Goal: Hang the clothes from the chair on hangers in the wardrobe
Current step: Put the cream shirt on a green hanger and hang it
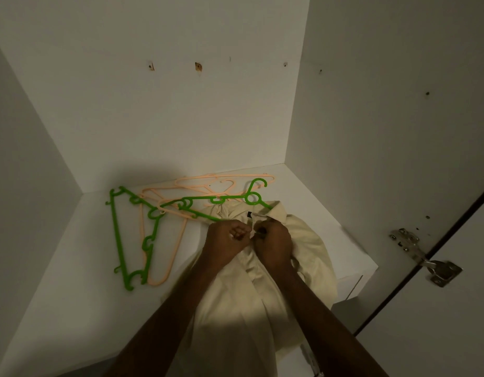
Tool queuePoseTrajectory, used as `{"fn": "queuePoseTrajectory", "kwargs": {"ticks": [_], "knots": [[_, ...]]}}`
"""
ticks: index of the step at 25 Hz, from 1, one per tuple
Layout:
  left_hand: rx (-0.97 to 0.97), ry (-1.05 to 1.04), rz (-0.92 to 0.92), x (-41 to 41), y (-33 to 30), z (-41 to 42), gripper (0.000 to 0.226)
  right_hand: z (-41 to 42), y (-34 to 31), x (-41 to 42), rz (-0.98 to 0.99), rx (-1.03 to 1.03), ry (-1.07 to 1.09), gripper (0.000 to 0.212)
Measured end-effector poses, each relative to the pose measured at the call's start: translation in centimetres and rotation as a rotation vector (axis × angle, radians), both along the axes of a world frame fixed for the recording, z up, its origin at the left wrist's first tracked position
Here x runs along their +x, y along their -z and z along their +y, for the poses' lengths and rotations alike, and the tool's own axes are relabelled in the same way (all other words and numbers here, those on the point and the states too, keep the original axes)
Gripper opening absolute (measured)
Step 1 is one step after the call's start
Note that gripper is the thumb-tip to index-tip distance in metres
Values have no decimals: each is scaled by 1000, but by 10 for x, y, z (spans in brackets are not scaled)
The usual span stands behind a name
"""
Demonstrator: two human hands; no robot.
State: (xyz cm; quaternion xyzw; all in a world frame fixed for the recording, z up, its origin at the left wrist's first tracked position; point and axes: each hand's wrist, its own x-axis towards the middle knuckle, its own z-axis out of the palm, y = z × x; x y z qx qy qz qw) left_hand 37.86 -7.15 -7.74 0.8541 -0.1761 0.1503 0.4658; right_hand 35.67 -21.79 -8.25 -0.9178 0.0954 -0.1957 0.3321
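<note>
Both forearms reach forward over the front edge of the white wardrobe shelf (72, 268). The left hand (230, 239) and right hand (273, 240) meet knuckle to knuckle, fingers curled tight and pinching the placket of the cream shirt (235, 308) just below its collar. The shirt drapes over the shelf's front edge, with a small dark neck label (249, 214) too small to read. A green hanger (227, 198) sits inside the collar. Further left lies another green hanger (132, 235), and peach hangers (208, 183) lie toward the back edge.
</note>
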Motion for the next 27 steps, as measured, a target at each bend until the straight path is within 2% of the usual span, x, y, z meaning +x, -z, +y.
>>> {"fn": "queuePoseTrajectory", "kwargs": {"ticks": [1, 2, 4, 7, 9, 12, 14, 16, 18, 19, 21, 24, 25, 27], "knots": [[-30, -91, -3, -2, -5, 3, 6, 0, -2, -2, -9, 14, 27, 19], [7, -229, -12, 0, -8, 8, 16, 0, -5, -5, -36, 26, 56, 18], [165, -482, 98, 10, -7, 25, 36, -3, -15, -12, -146, 40, 88, 14], [221, -561, 350, 16, -13, 36, 63, -23, -51, 9, -305, 157, 126, 9], [157, -537, 433, 16, -18, 27, 72, -46, -70, 56, -130, 270, 162, 10], [6, -541, 514, 27, -25, 23, 61, -64, -68, 120, 312, 314, 92, 36], [-308, -509, 625, 38, -29, 32, 49, -65, -56, 147, 415, 489, -3, 45], [-675, -451, 774, 41, -39, 38, 7, -58, -54, 158, 471, 548, -64, 39], [-908, -382, 881, 47, -46, 45, 17, -50, -54, 173, 507, 411, -78, 19], [-997, -324, 924, 50, -50, 50, 17, -46, -55, 180, 528, 292, -58, 19], [-1154, -200, 990, 55, -55, 58, 11, -43, -55, 187, 559, 156, -45, 34], [-1206, -143, 960, 60, -56, 63, 39, -43, -58, 184, 563, 15, -44, 19], [-1202, -161, 942, 60, -56, 63, 40, -45, -57, 182, 543, -84, -64, 14], [-1257, -130, 920, 62, -53, 64, 45, -52, -47, 185, 507, -204, -82, 31]]}}
